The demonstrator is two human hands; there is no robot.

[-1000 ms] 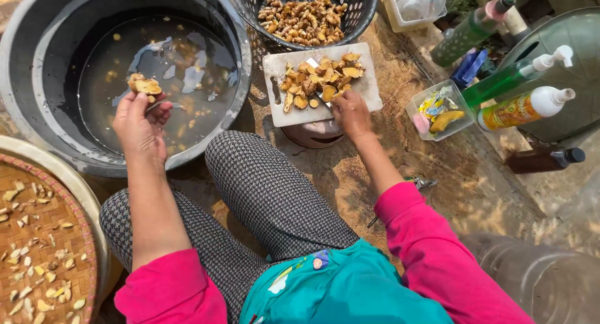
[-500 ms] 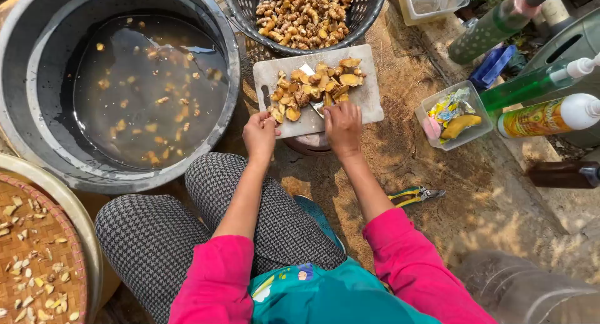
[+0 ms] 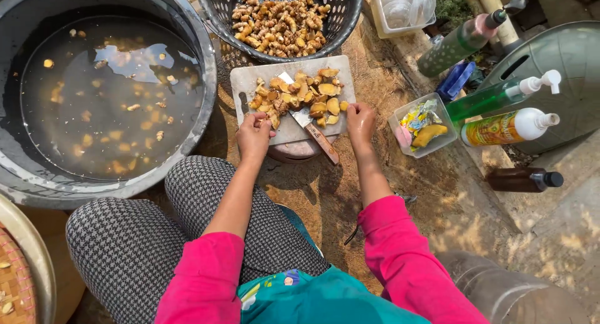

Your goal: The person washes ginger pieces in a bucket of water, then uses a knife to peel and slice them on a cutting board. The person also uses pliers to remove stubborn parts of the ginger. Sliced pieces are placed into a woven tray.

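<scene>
A white cutting board (image 3: 250,80) rests on a small stand in front of my knees, with sliced yellow-brown root pieces (image 3: 309,96) piled on it. A knife (image 3: 317,133) with a wooden handle lies across the board's near edge, and no hand holds it. My left hand (image 3: 253,137) is curled over a few slices at the board's near left edge. My right hand (image 3: 361,121) grips the board's near right corner, beside the knife handle.
A large grey tub (image 3: 206,86) of murky water with floating slices stands at the left. A dark basket (image 3: 215,11) of whole roots sits behind the board. Bottles (image 3: 509,127), a small plastic tub (image 3: 400,127) and a dark bottle (image 3: 522,180) crowd the right. A round tray (image 3: 31,255) is at the lower left.
My left hand came back from over the water tub, where it held slices, to the board's near left edge. My right hand slid to the board's right corner, leaving the knife lying there.
</scene>
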